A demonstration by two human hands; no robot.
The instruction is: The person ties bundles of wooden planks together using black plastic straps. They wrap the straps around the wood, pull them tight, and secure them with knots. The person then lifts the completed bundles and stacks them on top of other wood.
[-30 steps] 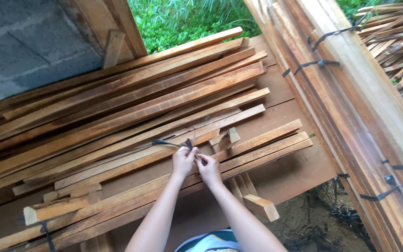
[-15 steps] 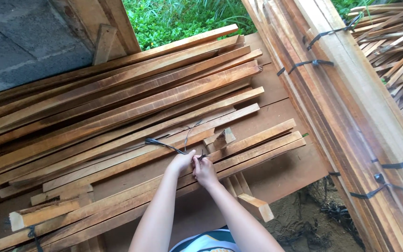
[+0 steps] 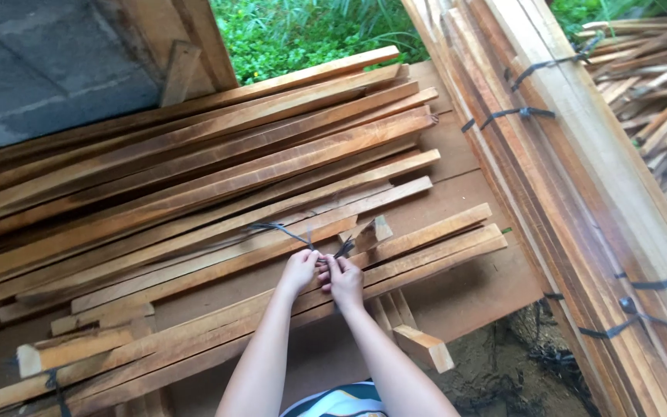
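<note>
My left hand point(image 3: 299, 272) and my right hand point(image 3: 345, 281) meet close together over a stack of long wooden slats point(image 3: 194, 201). Both pinch a thin dark strap point(image 3: 275, 228) that runs from my fingers up and left across the slats. Its short loose end sticks out just right of my right hand. A small wooden offcut point(image 3: 376, 230) lies on the slats just beyond my right hand.
A tied bundle of long planks point(image 3: 580, 177) leans along the right, bound with dark straps point(image 3: 519, 114). More loose slats point(image 3: 658, 100) lie at the far right. A grey block wall point(image 3: 40, 69) is at upper left, green plants point(image 3: 310, 31) behind. Short offcuts point(image 3: 422, 344) lie near the board's front edge.
Both hands stay together on the strap. The view has shifted slightly, and the strap's far end now lies a little further left across the slats.
</note>
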